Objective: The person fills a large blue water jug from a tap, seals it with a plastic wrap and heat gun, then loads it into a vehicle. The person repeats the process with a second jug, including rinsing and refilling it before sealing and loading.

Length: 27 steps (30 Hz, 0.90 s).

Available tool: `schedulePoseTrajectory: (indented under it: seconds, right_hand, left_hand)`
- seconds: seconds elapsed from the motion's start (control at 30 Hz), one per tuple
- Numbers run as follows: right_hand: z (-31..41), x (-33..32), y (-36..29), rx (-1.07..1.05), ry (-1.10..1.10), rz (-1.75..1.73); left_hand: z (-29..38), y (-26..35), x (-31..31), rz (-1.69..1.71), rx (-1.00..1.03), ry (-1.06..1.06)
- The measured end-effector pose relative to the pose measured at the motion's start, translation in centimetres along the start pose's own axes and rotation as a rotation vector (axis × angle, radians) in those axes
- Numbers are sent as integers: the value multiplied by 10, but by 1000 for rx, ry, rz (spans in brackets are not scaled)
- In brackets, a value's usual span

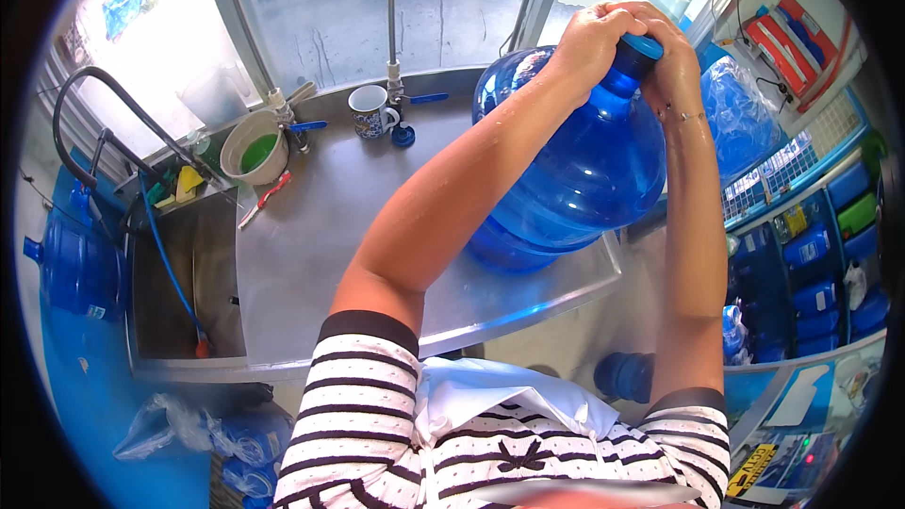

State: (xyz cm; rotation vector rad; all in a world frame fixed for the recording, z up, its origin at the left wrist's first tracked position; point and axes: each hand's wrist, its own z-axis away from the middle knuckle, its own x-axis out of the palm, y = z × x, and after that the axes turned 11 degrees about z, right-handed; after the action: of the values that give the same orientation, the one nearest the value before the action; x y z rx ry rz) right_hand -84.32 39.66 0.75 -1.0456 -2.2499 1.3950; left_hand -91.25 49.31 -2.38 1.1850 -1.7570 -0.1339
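A large blue plastic water jug (580, 177) stands on the stainless steel counter (318, 283), near its right end. Both hands are at its top. My left hand (590, 42) reaches over the blue cap (642, 47) from the left side, its fingers curled at the cap. My right hand (668, 60) wraps the cap and neck from the right, its fingers meeting those of the left. The cap sits on the neck and shows between the hands. The undersides of both hands are hidden.
A patterned mug (369, 113) stands beside a small blue cap (403, 136) at the back. Left of it are a tub of green liquid (256, 152), a red-and-white toothbrush-like item (265, 199) and a sink (187, 283) with a blue hose (162, 240). Wrapped jugs (739, 113) are at right.
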Motion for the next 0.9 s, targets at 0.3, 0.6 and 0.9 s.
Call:
schedulePoseTrajectory:
  seconds: [0.3, 0.6, 0.9]
  right_hand:
    - [0, -12, 12, 123, 4, -125]
    - [106, 20, 19, -125, 547, 19]
    - [239, 491, 106, 492, -673, -40]
  left_hand:
    - [43, 30, -33, -961, 66, -51]
    - [287, 284, -210, -1242, -489, 260]
    - [467, 642, -330, -2182, 485, 924]
